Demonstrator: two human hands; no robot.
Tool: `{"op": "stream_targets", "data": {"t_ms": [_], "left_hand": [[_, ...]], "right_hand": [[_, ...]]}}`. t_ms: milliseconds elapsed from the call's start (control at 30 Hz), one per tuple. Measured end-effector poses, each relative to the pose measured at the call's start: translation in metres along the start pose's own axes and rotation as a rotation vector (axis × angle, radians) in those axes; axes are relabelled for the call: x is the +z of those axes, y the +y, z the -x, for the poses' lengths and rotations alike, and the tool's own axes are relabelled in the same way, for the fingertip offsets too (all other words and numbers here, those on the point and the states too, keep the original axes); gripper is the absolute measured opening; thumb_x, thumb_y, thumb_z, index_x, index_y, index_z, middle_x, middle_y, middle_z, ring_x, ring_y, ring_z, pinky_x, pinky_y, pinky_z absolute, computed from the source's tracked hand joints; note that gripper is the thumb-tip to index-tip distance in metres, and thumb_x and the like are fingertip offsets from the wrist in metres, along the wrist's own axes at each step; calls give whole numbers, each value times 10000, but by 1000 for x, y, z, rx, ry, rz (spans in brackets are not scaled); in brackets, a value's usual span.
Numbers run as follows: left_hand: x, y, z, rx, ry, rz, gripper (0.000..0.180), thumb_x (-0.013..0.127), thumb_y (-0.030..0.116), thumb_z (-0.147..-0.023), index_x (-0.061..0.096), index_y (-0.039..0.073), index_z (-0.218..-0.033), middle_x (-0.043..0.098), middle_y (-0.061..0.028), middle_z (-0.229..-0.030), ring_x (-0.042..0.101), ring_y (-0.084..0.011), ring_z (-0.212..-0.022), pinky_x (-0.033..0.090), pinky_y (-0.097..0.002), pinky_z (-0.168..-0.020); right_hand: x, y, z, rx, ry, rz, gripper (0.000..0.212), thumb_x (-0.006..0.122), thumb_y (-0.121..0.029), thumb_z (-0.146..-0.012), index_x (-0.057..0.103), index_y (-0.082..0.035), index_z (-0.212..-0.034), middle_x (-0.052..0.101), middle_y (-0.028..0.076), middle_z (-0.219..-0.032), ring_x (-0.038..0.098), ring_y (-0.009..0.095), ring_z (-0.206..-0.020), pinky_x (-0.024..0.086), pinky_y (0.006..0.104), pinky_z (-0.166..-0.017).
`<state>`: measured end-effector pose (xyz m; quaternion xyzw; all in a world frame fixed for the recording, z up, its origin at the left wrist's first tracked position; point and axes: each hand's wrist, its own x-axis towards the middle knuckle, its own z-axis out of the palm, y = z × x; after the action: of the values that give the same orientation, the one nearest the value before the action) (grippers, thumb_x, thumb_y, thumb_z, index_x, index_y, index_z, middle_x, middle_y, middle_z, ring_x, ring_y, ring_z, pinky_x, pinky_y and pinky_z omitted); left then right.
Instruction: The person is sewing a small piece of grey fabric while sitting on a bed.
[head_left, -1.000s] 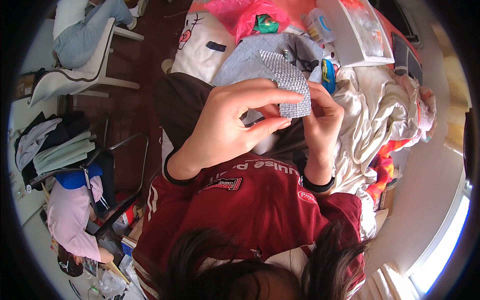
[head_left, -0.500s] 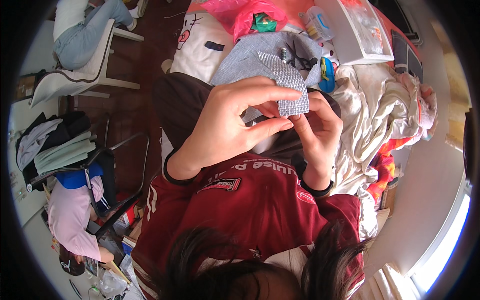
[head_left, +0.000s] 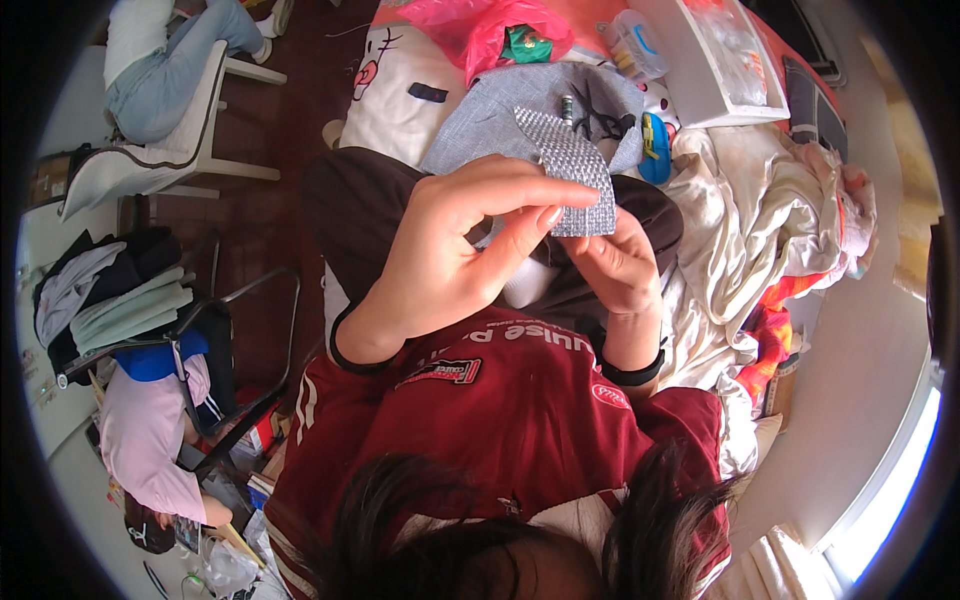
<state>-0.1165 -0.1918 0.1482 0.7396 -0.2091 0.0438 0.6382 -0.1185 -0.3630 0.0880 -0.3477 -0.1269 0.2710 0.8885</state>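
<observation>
My left hand (head_left: 470,225) is closed on a strip of grey woven fabric (head_left: 580,175), its thumb and fingers pinching the left edge. The strip curves upward and away from me. At its lower right corner my right hand (head_left: 622,265) is closed, thumb and fingertips pressed together against the bottom edge. Some of the right fingers are hidden behind the strip, and I cannot make out anything thin between them. Beyond the strip, a larger grey cloth (head_left: 480,125) lies spread out with black scissors (head_left: 603,118) and a thread spool (head_left: 567,108) on it.
A blue and yellow tool (head_left: 655,150) lies right of the cloth. Farther off are a pink plastic bag (head_left: 455,30), a clear box (head_left: 640,45) and a white drawer-like box (head_left: 735,60). Crumpled satin bedding (head_left: 720,250) fills the right side. Two people sit at the left.
My left thumb has moved up onto the fabric strip. My right hand has turned and dropped slightly, its fingers gathered more tightly at the lower edge.
</observation>
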Motion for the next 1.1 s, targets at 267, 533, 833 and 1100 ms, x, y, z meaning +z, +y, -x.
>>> {"op": "stream_targets", "data": {"t_ms": [267, 533, 833, 1100], "left_hand": [[0, 3, -2, -142, -74, 149, 214, 521, -82, -753, 603, -46, -947, 579, -87, -763, 543, -109, -702, 419, -212, -645], [2, -2, -3, -123, -82, 200, 209, 532, -77, -744, 617, 6, -916, 567, -66, -737, 553, -107, -661, 435, -209, -600], [4, -2, -4, -147, -105, 194, 203, 541, -70, -745, 618, 9, -914, 560, -61, -729, 544, -104, -650, 430, -206, -594], [3, -5, -5, -117, -112, 150, 269, 585, -73, -706, 620, 32, -951, 579, -58, -763, 553, -92, -647, 437, -203, -591]], "right_hand": [[-4, 7, -4, -30, 63, -191, 185, 614, -123, -775, 571, 24, -879, 611, 101, -791, 590, 174, -747, 469, 281, -711], [-9, 12, -7, -63, 102, -52, 75, 598, -38, -775, 548, -5, -821, 605, 79, -826, 575, 135, -752, 468, 268, -719], [-7, 13, -8, -109, 238, -113, 54, 566, -52, -803, 531, -15, -821, 594, 63, -877, 562, 125, -809, 455, 274, -743], [3, 8, -8, -189, 370, 116, 120, 567, -72, -811, 538, 4, -899, 546, 43, -872, 521, 119, -850, 403, 246, -781]]}}
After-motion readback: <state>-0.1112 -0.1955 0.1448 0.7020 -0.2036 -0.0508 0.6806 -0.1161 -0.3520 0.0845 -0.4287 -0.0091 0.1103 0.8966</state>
